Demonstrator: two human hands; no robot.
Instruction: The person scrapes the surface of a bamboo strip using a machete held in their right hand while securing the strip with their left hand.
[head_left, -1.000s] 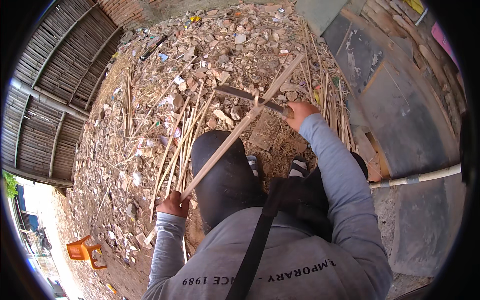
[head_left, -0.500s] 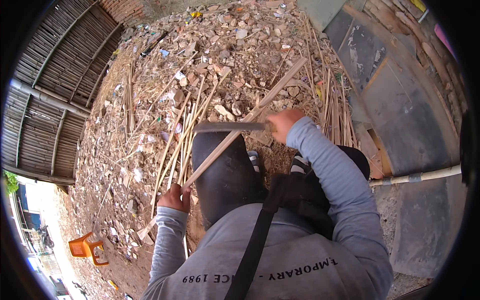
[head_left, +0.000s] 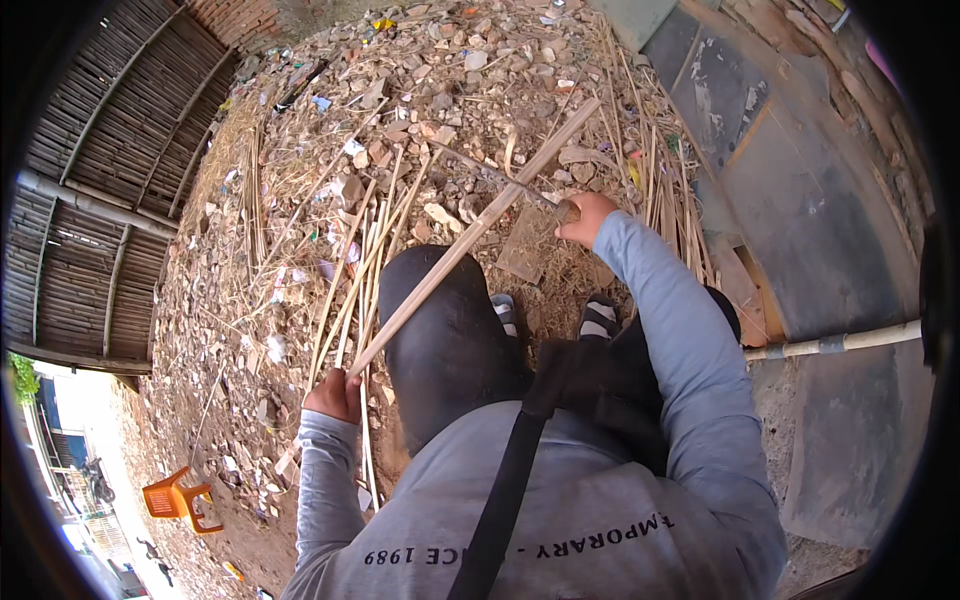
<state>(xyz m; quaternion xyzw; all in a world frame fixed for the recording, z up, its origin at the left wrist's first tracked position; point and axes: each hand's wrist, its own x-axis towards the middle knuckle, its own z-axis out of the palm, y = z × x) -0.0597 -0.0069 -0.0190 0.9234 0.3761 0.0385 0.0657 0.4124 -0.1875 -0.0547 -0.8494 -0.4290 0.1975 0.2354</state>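
My left hand [head_left: 335, 396] is closed around the near end of a long flat bamboo strip [head_left: 440, 268]. The strip slants up and to the right, passing over my left knee. My right hand [head_left: 586, 218] grips the handle of a long knife [head_left: 492, 174], its blade seen nearly edge-on and pointing up-left. The blade crosses the far part of the strip and seems to touch it. A thin curled shaving [head_left: 510, 150] stands beside the strip just beyond the blade.
Split bamboo strips [head_left: 370, 265] lie left of my knee, with more strips [head_left: 660, 190] at the right. Stones and rubble [head_left: 470, 90] cover the ground. Grey sheets [head_left: 830, 230] lie at the right, a bamboo wall [head_left: 110, 110] and an orange chair [head_left: 180, 500] at the left.
The knife has moved from near my left knee outward along the strip, its blade turning from broadside to edge-on. My left hand still holds the strip and has shifted slightly left.
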